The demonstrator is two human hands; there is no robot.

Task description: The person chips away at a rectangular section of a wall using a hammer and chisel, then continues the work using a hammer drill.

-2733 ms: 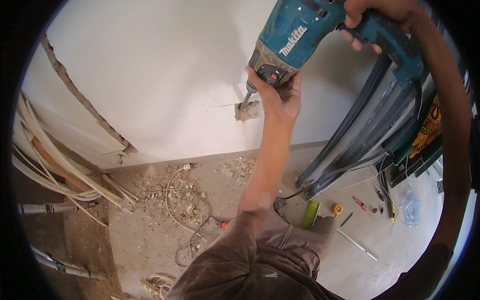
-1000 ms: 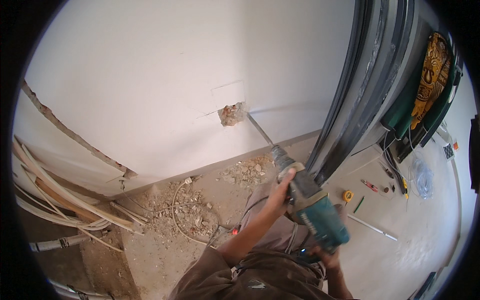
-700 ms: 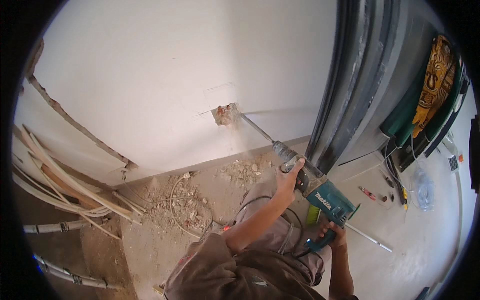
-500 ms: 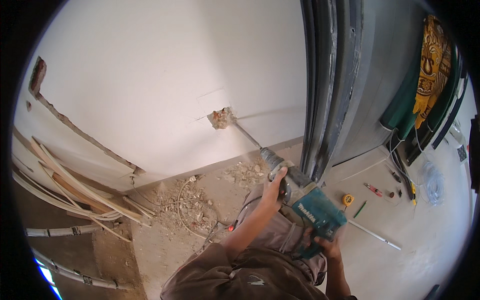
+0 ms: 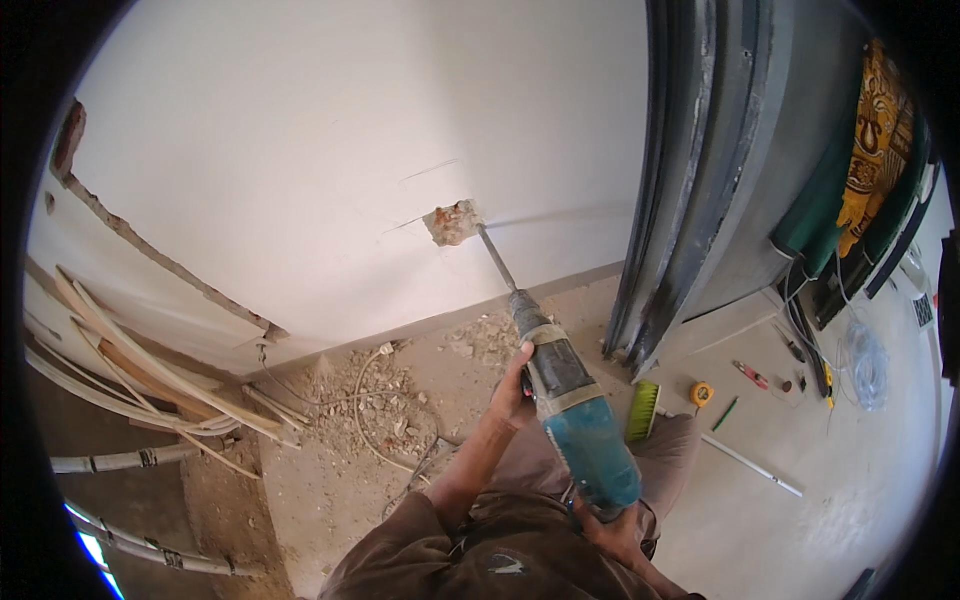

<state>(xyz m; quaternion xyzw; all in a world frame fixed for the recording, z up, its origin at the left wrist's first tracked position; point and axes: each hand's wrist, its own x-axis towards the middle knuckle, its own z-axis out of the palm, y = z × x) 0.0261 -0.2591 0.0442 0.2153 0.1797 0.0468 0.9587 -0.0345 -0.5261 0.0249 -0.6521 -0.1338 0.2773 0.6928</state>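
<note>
Both of my hands are on a teal and black rotary hammer drill [image 5: 592, 440]. My left hand [image 5: 514, 388] is wrapped round its front side handle, just behind the chuck. At the rear, my right hand [image 5: 612, 528] is closed on the back grip, partly hidden under the tool body. The long steel bit [image 5: 497, 258] slants up and left, its tip at the right edge of a rough, broken hole [image 5: 453, 223] in the white wall. Reddish brick shows inside the hole. Faint pencil lines run on the wall above and beside it.
Rubble [image 5: 390, 405] and a cable lie below the wall, with trim strips [image 5: 160, 375] at left. A dark metal door frame [image 5: 690, 170] rises at right. Near it lie a green brush [image 5: 642, 410], tape measure [image 5: 701, 393], pencil [image 5: 731, 412] and white rod [image 5: 752, 465].
The drill has swung round to a steeper angle, its rear end moving left and down, with both hands following. The green brush has come into sight beside my knee.
</note>
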